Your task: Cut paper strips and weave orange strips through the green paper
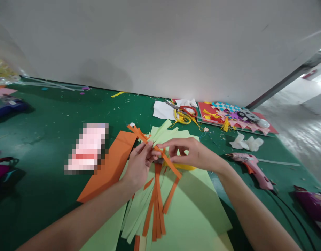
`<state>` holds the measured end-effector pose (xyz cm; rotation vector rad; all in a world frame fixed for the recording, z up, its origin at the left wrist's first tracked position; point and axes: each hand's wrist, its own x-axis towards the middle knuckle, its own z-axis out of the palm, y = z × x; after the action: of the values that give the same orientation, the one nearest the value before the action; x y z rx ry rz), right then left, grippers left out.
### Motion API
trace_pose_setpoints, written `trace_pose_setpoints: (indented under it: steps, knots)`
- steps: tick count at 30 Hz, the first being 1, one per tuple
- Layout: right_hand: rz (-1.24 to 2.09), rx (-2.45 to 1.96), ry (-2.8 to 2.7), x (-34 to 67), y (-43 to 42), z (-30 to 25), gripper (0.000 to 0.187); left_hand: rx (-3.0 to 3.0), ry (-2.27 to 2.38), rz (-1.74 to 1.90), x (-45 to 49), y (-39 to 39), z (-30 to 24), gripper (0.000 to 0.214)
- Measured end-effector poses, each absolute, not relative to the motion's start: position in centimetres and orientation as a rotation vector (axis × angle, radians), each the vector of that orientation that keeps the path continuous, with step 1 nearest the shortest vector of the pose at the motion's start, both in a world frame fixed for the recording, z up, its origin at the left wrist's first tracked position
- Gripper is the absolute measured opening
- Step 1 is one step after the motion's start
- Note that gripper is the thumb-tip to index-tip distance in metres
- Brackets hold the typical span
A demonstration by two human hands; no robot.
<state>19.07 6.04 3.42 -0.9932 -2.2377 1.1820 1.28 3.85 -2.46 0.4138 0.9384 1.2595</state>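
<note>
My left hand (141,160) pinches a small bundle of crossed paper strips between thumb and fingers. Pale green strips (162,129) point up and away from the pinch. A long orange paper strip (173,169) slants down to the right, its lower end bent back. My right hand (185,150) reaches in from the right, fingers curved and apart, with the index fingertip at the strips and the thumb beside the orange one. Below lie loose orange strips (157,205) and green strips (136,216) on pale green paper sheets (194,205). Something yellow is partly hidden under my right hand.
An orange sheet (110,164) and a blurred-out pinkish rectangle (87,146) lie left. Behind are red-and-yellow-handled scissors (185,113) and a red board (270,127) with paper scraps. A pink glue gun (253,169) with a cord lies right. A pale wall (160,45) borders the green table.
</note>
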Motion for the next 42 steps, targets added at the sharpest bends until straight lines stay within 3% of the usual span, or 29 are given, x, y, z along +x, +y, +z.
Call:
trace_pose_setpoints:
  steps: [9,14,19,23,42]
  knots:
    - [1.230,-0.956,-2.184,18.5,5.8,3.1,0.013,0.475,0.890,1.256,1.3,3.7,-2.6,0.019]
    - [1.373,-1.108,-1.825,17.8,5.8,2.4,0.024,0.454,0.901,1.289,1.4,3.8,-2.6,0.021]
    - [1.247,-1.277,-1.559,17.3,6.0,1.2,0.035,0.401,0.903,1.335,1.4,3.9,-2.7,0.020]
    - [1.310,-1.293,-1.398,17.2,6.1,0.6,0.034,0.413,0.911,1.340,1.4,3.8,-2.7,0.022]
    - [1.328,-1.286,-1.633,16.2,5.5,0.5,0.020,0.643,1.000,1.308,1.5,3.6,-2.8,0.022]
